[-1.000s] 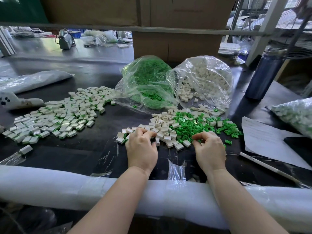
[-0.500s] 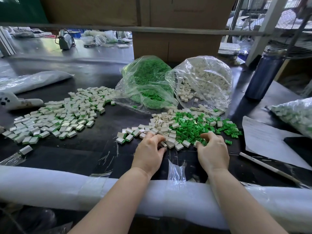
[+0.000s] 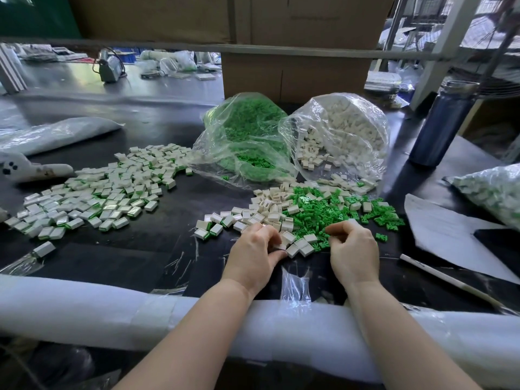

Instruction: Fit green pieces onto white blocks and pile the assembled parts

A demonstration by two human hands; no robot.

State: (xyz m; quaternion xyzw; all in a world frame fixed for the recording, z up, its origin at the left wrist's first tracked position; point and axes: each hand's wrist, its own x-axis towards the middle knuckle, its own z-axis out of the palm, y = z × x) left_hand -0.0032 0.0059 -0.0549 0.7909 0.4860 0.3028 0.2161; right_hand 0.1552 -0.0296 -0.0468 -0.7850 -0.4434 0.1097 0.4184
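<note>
Cardboard boxes (image 3: 295, 38) rose behind a dark tabletop (image 3: 174, 240) whose near edge was wrapped in white foam padding (image 3: 84, 311). No brand, label or writing could be read anywhere; the sheet of paper (image 3: 447, 235) at the right showed nothing legible, and a white object (image 3: 31, 168) at the far left carried only small dark dots.

At the back of the tabletop two clear plastic bags lay open toward the person: the green-piece bag (image 3: 244, 136) on the left touching the white-block bag (image 3: 343, 133) on the right. In front of them a loose heap of white blocks (image 3: 270, 209) lay mixed along its right side with a spread of green pieces (image 3: 318, 212). Well to the left, the pile of assembled parts (image 3: 95, 192) spread across the tabletop, white with green edges showing. A further bag of such parts (image 3: 495, 192) lay at the right edge, near a dark blue bottle (image 3: 441, 125). A white rod (image 3: 447, 280) lay below the paper.

The left hand (image 3: 253, 254) rested at the near edge of the white blocks, its grip curled with the fingertips pinching a white block (image 3: 278, 247). The right hand (image 3: 351, 249) sat just beside it at the near edge of the green pieces, its grip curled inward with thumb and fingers together; whether it pinched a green piece could not be told. Both forearms crossed the foam padding.
</note>
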